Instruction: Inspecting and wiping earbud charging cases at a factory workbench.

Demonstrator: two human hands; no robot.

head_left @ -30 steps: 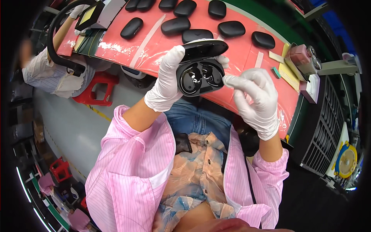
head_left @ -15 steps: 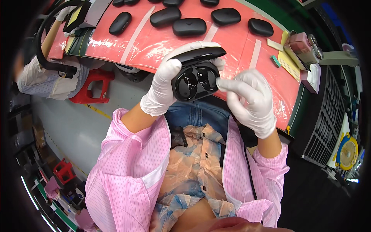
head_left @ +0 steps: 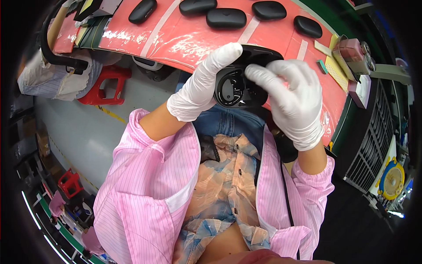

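My gloved left hand (head_left: pixel 203 80) holds a glossy black earphone case (head_left: pixel 222 100) in front of me, its lid (head_left: pixel 260 54) raised. The thumb lies along the case's upper left edge. In the left hollow sits a black earphone (head_left: pixel 231 88) with a curved hook. My gloved right hand (head_left: pixel 295 99) is at the case's right side, fingers bent. One fingertip reaches over the right hollow and touches or nearly touches what is there. That hollow is partly covered, so I cannot tell what those fingers grip.
Several closed black cases (head_left: pixel 226 18) lie on the pink, plastic-covered table (head_left: pixel 173 44) beyond my hands. A metal holder with pink-filled containers (head_left: pixel 351 55) stands at the right, beside a yellow pad (head_left: pixel 337 74). A red stool (head_left: pixel 107 86) and another person's sleeve (head_left: pixel 57 83) are at left.
The case and my left hand have shifted right and slightly up in view. My right hand has moved in over the right hollow, where both earphones showed before.
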